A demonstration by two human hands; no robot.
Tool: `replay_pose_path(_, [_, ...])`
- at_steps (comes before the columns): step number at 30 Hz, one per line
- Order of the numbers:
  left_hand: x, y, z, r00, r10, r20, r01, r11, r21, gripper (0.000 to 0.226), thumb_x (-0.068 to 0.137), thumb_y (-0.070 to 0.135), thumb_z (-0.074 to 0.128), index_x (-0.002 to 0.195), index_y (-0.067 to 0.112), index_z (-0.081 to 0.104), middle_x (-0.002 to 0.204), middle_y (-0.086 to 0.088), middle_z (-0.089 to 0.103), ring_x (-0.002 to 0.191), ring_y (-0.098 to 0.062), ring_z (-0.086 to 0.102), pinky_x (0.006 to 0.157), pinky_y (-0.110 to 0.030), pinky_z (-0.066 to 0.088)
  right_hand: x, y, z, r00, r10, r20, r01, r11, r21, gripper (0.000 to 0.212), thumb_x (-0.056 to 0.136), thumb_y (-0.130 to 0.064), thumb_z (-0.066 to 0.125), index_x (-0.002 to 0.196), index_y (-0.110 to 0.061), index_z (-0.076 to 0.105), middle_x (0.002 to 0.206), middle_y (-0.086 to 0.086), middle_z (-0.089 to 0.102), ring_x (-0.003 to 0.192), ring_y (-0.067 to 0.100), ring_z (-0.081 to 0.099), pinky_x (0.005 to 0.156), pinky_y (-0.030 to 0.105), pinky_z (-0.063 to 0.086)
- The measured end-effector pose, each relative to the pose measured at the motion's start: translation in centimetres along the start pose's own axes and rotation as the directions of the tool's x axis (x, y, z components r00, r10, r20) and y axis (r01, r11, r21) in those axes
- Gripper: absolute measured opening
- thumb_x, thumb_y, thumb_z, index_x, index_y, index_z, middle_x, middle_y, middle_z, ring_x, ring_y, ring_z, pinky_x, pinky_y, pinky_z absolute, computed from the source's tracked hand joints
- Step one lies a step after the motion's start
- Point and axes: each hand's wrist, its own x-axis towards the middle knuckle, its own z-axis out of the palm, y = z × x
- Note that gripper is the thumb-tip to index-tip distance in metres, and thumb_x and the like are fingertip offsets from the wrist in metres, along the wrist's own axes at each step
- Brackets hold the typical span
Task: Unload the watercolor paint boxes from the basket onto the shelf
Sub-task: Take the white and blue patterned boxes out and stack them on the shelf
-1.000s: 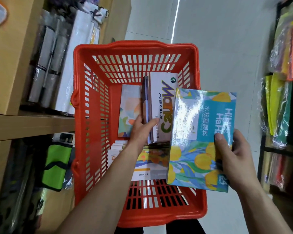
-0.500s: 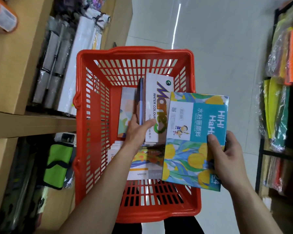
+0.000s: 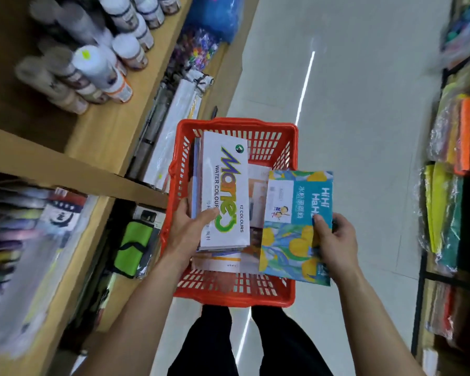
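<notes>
A red plastic basket [image 3: 282,295] stands on the floor in front of me. My left hand [image 3: 186,230] grips a small stack of boxes topped by a white Marie's water colour box [image 3: 225,183], raised above the basket's left half. My right hand [image 3: 335,241] holds a teal box with yellow flowers [image 3: 292,234] by its right edge, over the basket's right rim. More paint boxes [image 3: 223,263] lie flat on the basket's bottom, partly hidden under the raised ones.
A wooden shelf unit [image 3: 73,166] runs along the left, with white bottles [image 3: 103,69] on its upper board and wrapped goods below. A green pouch [image 3: 133,246] sits low beside the basket. A dark rack of coloured packs [image 3: 456,172] lines the right. Grey floor lies ahead.
My left hand has lifted the white box stack up out of the basket. The view has tilted up and left, bringing the bottle shelf into sight. The teal box stays in my right hand.
</notes>
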Motion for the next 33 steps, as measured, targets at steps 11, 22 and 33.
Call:
replay_pose_path(11, [-19.6,7.0,-6.3,0.985,0.064,-0.159,-0.100,0.967,-0.234,0.064,0.058,0.036,0.086,0.119,0.025,0.068,0.107,-0.010,0.080,0.088,-0.035,0.079,0.064,-0.036,0.063,-9.2,-11.5,0.9,0.922,-0.266,0.280,0.241,0.963,0.121,0.008,0.099,-0.028,0.067,0.100,-0.021,0.070,0.090,-0.004,0.082,0.082,0.020,0.079,0.070,0.039,0.063])
replay_pose_path(22, [-40.4,5.5,-14.5,0.866,0.218,-0.449,-0.393,0.853,-0.343,0.072,0.059,0.031,0.086,0.128,0.027,0.066,0.113,-0.015,0.078,0.092,-0.042,0.077,0.063,-0.039,0.062,-24.5,-20.3,6.5,0.604,-0.556,0.571,0.470,0.827,0.309,0.010,0.100,-0.017,0.066,0.097,-0.020,0.074,0.087,-0.017,0.081,0.074,0.000,0.076,0.057,0.013,0.054])
replay_pose_path(33, [-55.8,-0.3,-24.8,0.650,0.181,-0.738,-0.581,0.745,-0.328,0.053,0.060,0.031,0.082,0.113,0.023,0.076,0.107,-0.014,0.080,0.083,-0.030,0.079,0.059,-0.033,0.060,-41.5,-21.1,10.5,0.420,-0.662,0.621,0.519,0.737,0.433,0.009,0.099,-0.024,0.067,0.098,-0.019,0.074,0.090,-0.002,0.081,0.090,0.022,0.077,0.076,0.042,0.059])
